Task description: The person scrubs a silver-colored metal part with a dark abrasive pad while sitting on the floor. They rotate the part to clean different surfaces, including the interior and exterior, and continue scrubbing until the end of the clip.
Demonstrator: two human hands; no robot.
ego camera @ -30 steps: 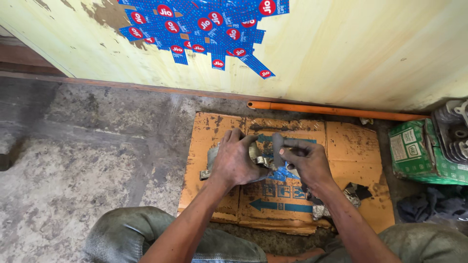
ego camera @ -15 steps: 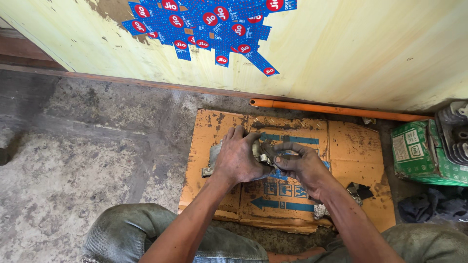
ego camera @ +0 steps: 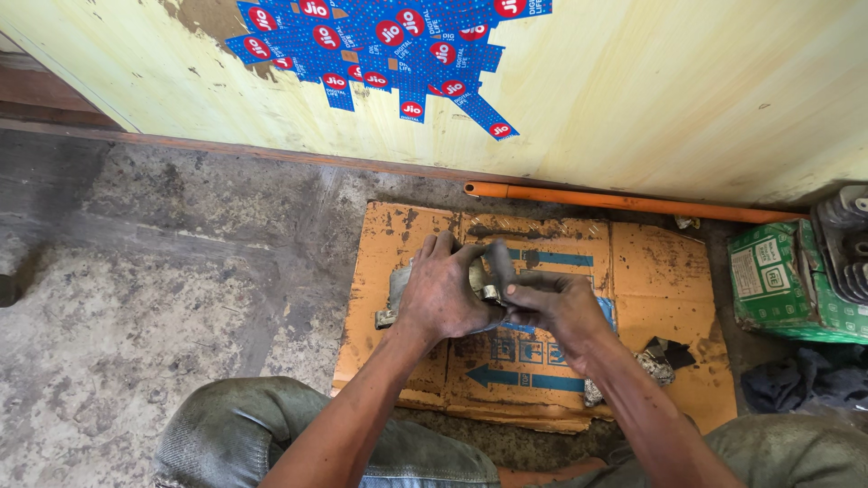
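My left hand (ego camera: 445, 291) is wrapped over a grey metal engine part (ego camera: 395, 291) that rests on a flattened orange cardboard sheet (ego camera: 651, 271). Most of the part is hidden under my palm; a grey edge sticks out to the left. My right hand (ego camera: 553, 309) meets it from the right, fingers pinching a small round metal piece (ego camera: 491, 291) against the part. Both hands are dark with grease. My knees show at the bottom of the view.
An orange pipe (ego camera: 624, 201) lies along the foot of a yellow wall. A green carton (ego camera: 778, 280) and a finned grey engine piece (ego camera: 845, 239) stand at the right, dark cloth (ego camera: 800, 380) below them. Small metal bits (ego camera: 653, 361) lie on the cardboard. Rough concrete floor spreads left.
My right hand has shifted left and closed in against my left hand on the part. The view has drifted slightly; the part stays on the cardboard.
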